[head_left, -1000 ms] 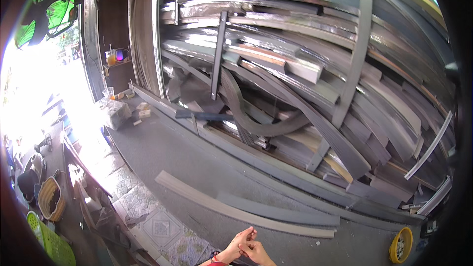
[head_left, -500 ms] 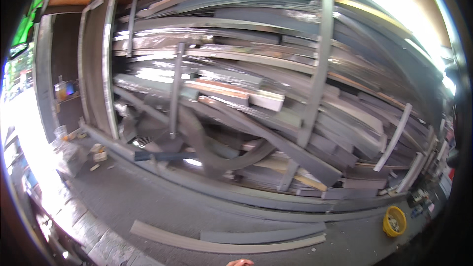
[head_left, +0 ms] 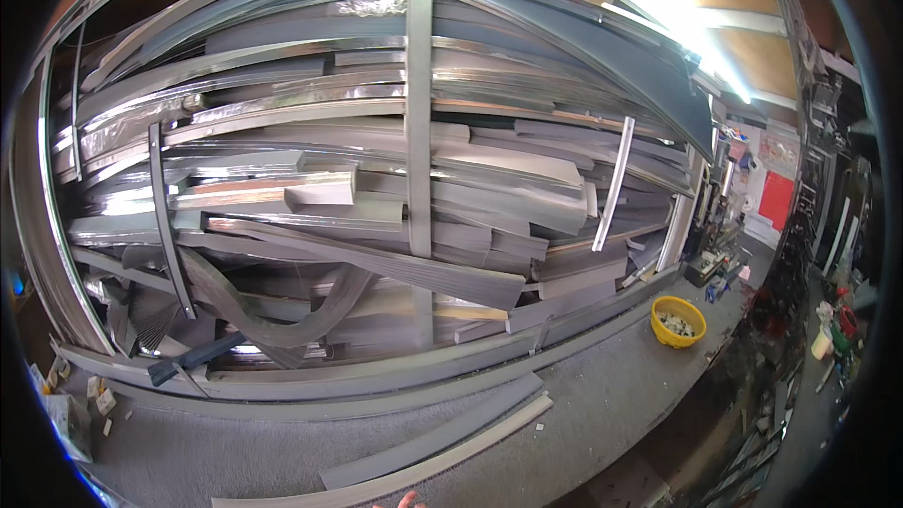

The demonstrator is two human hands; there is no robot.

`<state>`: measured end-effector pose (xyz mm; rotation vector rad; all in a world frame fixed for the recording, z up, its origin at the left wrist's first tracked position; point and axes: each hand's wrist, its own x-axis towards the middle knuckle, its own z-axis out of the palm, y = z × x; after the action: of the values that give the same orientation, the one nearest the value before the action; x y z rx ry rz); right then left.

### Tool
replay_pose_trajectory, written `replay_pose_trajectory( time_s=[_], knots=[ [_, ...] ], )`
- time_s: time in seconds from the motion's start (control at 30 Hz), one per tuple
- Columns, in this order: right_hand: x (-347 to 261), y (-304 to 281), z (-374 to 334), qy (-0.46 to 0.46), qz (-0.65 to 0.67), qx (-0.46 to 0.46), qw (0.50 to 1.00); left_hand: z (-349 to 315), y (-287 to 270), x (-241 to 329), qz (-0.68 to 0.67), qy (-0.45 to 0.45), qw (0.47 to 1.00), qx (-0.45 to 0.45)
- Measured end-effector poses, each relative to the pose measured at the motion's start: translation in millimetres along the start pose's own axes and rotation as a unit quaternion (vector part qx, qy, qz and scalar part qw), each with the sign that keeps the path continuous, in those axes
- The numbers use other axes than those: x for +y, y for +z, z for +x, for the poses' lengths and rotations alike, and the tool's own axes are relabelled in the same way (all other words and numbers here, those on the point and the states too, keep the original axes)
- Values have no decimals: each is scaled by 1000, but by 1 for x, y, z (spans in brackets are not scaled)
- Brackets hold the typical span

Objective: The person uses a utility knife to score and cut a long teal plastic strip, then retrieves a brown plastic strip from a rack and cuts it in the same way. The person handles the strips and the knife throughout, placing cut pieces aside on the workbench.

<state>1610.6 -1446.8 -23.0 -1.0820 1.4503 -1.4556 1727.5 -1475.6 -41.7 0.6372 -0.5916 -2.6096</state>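
Note:
Only the fingertips of one hand, by its place likely my left hand [head_left: 406, 500], show at the lower edge of the head view. Whether they close on anything is hidden below the frame. Just beyond them, a long pale strip [head_left: 470, 446] and a wider grey strip [head_left: 437, 440] lie side by side on the grey surface. I cannot tell if the fingertips touch the pale strip. My right hand is out of view.
A large rack [head_left: 419, 132] holds stacked long metal profiles, some jutting out. A dark curved strip [head_left: 273, 325] sags from its lower part. At right, a yellow basin [head_left: 676, 339] holds small pieces. Cluttered dark shelving [head_left: 828, 198] stands far right, scraps at far left.
The view has swung to the right, so the rack and basin sit further left in it and the right-hand passage shows. The fingertips remain at the lower edge, slightly further left.

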Motion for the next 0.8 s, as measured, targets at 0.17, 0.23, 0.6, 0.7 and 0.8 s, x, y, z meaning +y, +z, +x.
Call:
replay_pose_trajectory(
  time_s=[0.17,0.23,0.6,0.7,0.8],
  knots=[
    [3,6,-6,-17,7,7,1000,6,-5,14,-51,-7,999,-4],
    [5,10,-10,-24,8,7,1000,8,-8,19,-94,-7,995,-19],
    [25,26,-28,-85,19,16,996,18,-21,20,-62,1,998,8],
    [27,23,-30,-101,-35,12,994,26,-32,16,-89,-4,996,3],
    [24,21,-31,-84,-41,0,996,31,-43,13,-191,-36,976,-93]
  ],
)
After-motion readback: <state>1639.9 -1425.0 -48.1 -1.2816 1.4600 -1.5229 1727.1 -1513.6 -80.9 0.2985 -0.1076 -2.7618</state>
